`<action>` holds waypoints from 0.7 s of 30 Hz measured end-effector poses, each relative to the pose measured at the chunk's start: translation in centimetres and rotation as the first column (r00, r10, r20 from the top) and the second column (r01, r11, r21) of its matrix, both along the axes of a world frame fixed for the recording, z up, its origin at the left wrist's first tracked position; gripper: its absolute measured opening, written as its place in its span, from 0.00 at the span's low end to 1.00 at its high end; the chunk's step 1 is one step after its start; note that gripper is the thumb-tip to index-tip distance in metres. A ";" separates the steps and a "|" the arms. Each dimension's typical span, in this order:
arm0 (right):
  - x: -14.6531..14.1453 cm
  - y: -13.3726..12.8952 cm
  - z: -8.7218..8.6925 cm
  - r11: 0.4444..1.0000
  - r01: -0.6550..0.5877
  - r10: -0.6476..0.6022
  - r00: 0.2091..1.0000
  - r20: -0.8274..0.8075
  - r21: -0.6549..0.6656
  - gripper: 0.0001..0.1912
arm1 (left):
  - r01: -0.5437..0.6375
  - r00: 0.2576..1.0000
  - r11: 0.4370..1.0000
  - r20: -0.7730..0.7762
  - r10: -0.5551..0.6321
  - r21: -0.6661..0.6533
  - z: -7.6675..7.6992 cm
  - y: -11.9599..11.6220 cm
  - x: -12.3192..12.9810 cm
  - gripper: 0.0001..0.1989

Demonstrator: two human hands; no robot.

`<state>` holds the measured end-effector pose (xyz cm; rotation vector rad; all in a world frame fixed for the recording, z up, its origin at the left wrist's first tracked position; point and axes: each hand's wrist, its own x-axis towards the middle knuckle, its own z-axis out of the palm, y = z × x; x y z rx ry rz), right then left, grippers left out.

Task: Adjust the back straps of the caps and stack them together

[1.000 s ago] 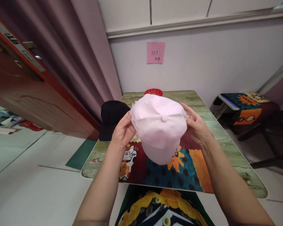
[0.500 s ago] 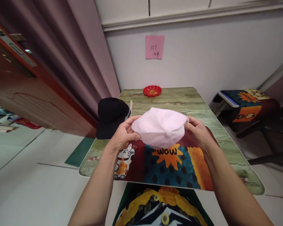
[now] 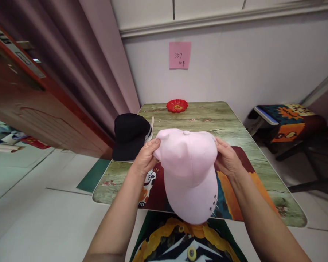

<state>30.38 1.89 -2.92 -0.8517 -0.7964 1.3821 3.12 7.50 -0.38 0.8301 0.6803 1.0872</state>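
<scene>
The left hand (image 3: 147,157) and right hand (image 3: 229,158) pinch opposite sides of a smooth pink fabric cap (image 3: 188,163), holding it over the near edge of the wood-patterned table (image 3: 207,112), its rounded brim (image 3: 192,203) bearing metallic spikes (image 3: 214,202). A matte black cap (image 3: 130,128) and scalloped red dish (image 3: 177,106) rest there. Beyond are a pale wall (image 3: 221,69) and pleated mauve curtain (image 3: 98,54).

A pale wall (image 3: 235,65) bearing a pink paper note (image 3: 179,55) stands behind a green wood-grain counter (image 3: 207,122) with rounded corners. At left, a mauve curtain (image 3: 106,62) hangs beside a reddish-brown door (image 3: 60,123). Pale tiles cover the floor (image 3: 62,225). At right, a patterned cloth (image 3: 288,131) drapes shadowed furniture.
</scene>
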 end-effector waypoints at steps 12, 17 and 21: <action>0.0 -1.0 -1.0 0.954 -0.265 0.289 0.938 0.190 -0.141 0.29 | 0.128 0.992 0.989 -0.008 -0.129 -0.080 -3.7 0.8 -1.4 0.10; -0.5 -1.0 -0.6 0.941 -0.264 0.310 0.924 0.224 -0.211 0.24 | 0.223 0.969 0.973 -0.096 -0.228 -0.058 -3.8 1.4 -2.3 0.14; -0.5 -0.4 -1.2 0.963 -0.201 0.229 0.962 0.146 -0.181 0.21 | 0.208 0.959 0.978 -0.194 -0.206 -0.010 -2.9 2.4 -1.6 0.22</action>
